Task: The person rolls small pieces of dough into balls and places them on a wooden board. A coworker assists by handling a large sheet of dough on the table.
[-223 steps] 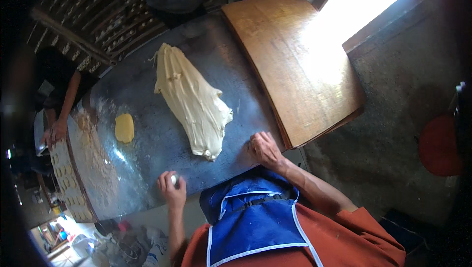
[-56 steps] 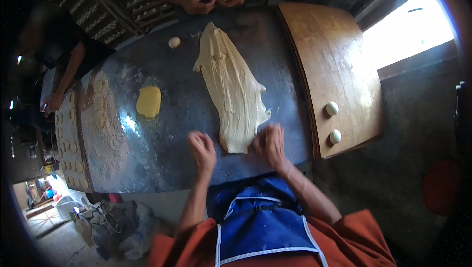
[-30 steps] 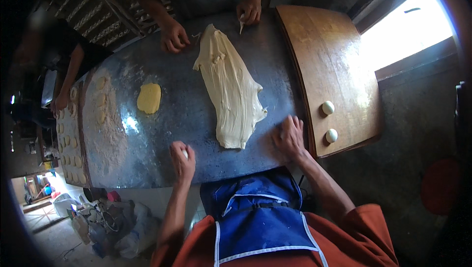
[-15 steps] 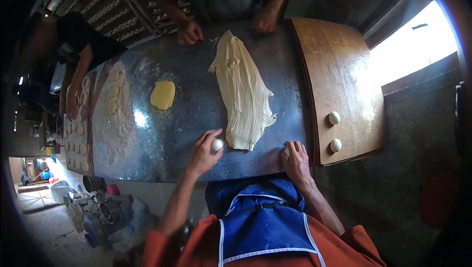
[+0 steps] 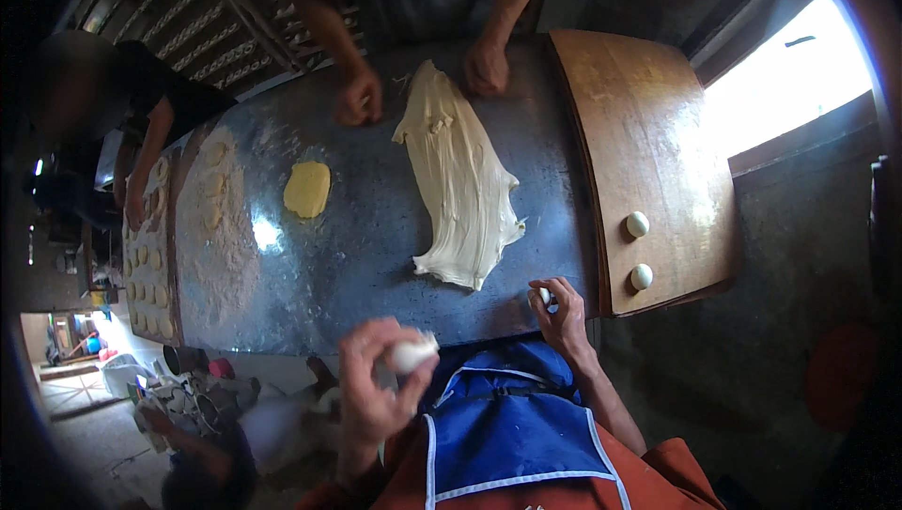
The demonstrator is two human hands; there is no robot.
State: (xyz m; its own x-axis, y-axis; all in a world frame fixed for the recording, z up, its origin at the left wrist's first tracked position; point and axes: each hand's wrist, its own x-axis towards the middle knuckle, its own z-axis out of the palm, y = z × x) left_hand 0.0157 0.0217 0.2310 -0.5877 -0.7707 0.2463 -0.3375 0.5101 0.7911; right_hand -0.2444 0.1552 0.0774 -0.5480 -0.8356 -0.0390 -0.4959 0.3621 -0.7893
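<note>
My left hand (image 5: 371, 383) is raised off the table near its front edge, fingers curled round a smooth white dough ball (image 5: 409, 356) with a ragged bit at one end. At the table's front right, my right hand (image 5: 562, 315) pinches a small white piece of dough (image 5: 545, 296), partly hidden by the fingers. Beyond both hands lies a long, pale, stretched sheet of dough (image 5: 460, 181), creased lengthwise and apart from them. Two round white dough balls (image 5: 638, 224) rest on the wooden board to the right.
Across the dark table (image 5: 376, 228), a co-worker's hands (image 5: 359, 99) flank the dough's far end. Left lie a yellow slab (image 5: 307, 189), scattered flour (image 5: 211, 247) and a tray of dough pieces (image 5: 146, 299), with another person beside it. Right are stacked wooden boards (image 5: 648, 134).
My left hand has lifted the dough ball off the table toward me. My right hand has turned, showing its pinched piece. The co-worker's hands have shifted; another arm shows at lower left.
</note>
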